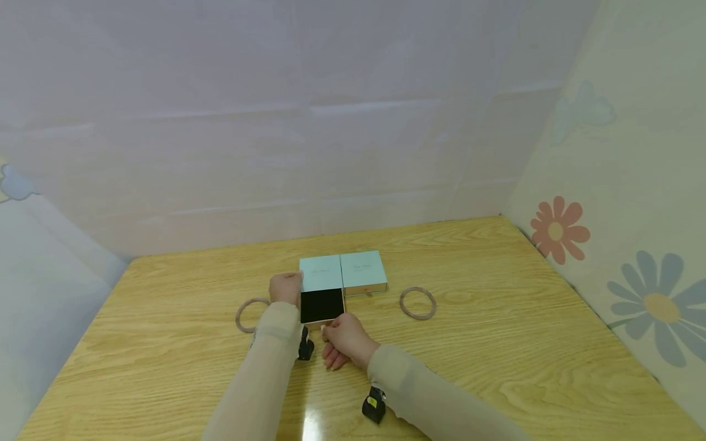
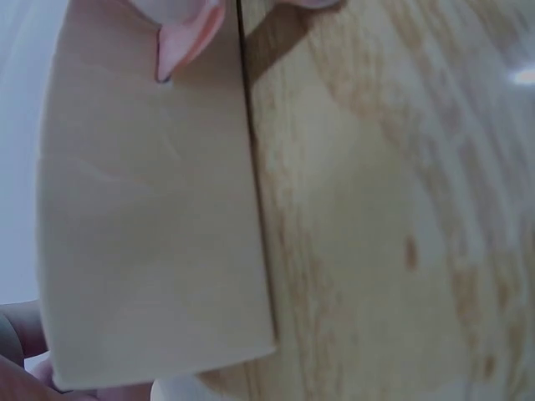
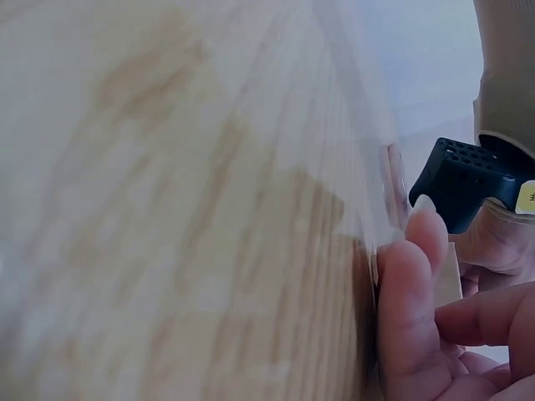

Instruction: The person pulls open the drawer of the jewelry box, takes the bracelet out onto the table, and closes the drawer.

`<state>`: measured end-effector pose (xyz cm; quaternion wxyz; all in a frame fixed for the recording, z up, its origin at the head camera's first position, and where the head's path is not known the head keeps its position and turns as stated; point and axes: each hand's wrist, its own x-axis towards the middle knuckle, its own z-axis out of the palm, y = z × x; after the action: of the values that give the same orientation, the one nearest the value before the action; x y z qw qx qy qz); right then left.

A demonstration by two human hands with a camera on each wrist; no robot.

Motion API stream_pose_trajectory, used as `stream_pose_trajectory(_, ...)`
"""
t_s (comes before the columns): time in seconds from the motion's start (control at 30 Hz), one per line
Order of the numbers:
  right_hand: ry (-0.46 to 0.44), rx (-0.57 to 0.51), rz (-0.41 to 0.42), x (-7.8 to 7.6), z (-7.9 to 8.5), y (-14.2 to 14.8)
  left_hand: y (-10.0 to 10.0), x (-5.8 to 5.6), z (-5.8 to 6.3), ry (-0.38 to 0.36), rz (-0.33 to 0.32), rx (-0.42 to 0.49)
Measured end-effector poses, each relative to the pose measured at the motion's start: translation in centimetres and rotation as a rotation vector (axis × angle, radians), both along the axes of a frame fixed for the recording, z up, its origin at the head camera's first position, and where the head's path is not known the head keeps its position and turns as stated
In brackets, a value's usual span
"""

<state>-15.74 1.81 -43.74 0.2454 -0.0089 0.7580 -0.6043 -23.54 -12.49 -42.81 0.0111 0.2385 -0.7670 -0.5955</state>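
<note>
A light blue drawer box (image 1: 320,274) lies on the table with its drawer (image 1: 322,305) pulled out towards me, showing a black interior. At the box's left side my left hand (image 1: 285,288) grips its edge; some of its fingers are hidden behind the drawer in the left wrist view. My right hand (image 1: 349,339) is at the drawer's front, pinching a pink ribbon tab (image 2: 191,42) that comes out of a slot in the pale front panel (image 2: 155,225). The other right fingers curl loosely below, close over the wood.
Another light blue box (image 1: 363,269), closed, stands directly right of the first. One pale bangle (image 1: 434,304) lies to the right, and a second bangle (image 1: 239,317) is partly covered by my left arm. A wall (image 1: 309,153) rises behind the wooden table (image 1: 496,331).
</note>
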Motion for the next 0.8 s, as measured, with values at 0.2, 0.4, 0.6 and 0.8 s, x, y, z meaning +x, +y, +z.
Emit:
stream_pose_trajectory(0.2,-0.026,-0.031,0.004,-0.23,-0.06,-0.08,0.07,-0.04,-0.02,-0.002,0.011,0.009)
stream_pose_trajectory(0.4,-0.041,-0.055,0.006,-0.18,-0.14,-0.15,0.04,-0.03,-0.13,0.010,0.010,0.018)
stream_pose_trajectory(0.6,-0.060,-0.074,-0.008,-0.12,-0.13,-0.24,0.05,-0.04,-0.21,0.014,0.009,0.012)
stream_pose_trajectory(0.8,-0.070,-0.078,-0.014,-0.20,-0.11,-0.30,0.11,0.00,-0.21,0.016,0.008,0.002)
